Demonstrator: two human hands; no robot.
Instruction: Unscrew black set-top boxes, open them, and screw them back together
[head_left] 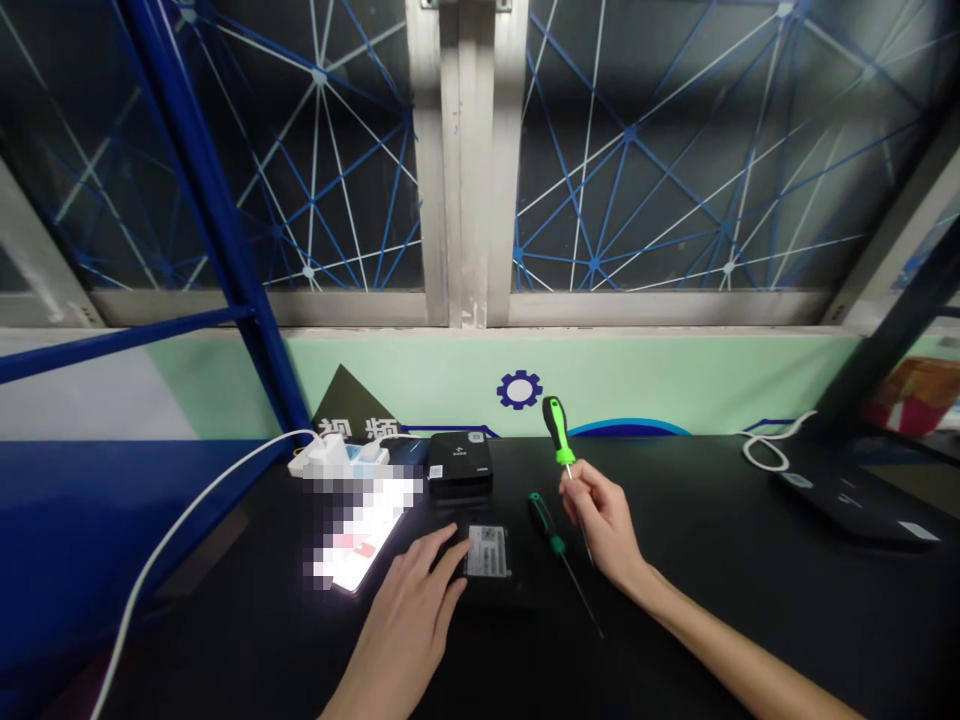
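Observation:
My right hand [600,515] pinches the metal shaft of a screwdriver with a bright green and black handle [559,430]. The handle points up and the shaft runs down past my fingers. Just left of it, a second screwdriver with a dark green handle [546,523] lies on the black table. My left hand [420,595] rests with fingers spread at the left edge of a black box [491,592], which has a white printed label [487,551] on its upper face. The fingertips reach the label's left side.
Behind the labelled box sits another black box [460,458]. A lit phone [367,540], partly blurred out, lies to the left, near a white power strip [337,460] with plugs and a cable. On the right are a flat black device [855,508] and a white cable [765,452].

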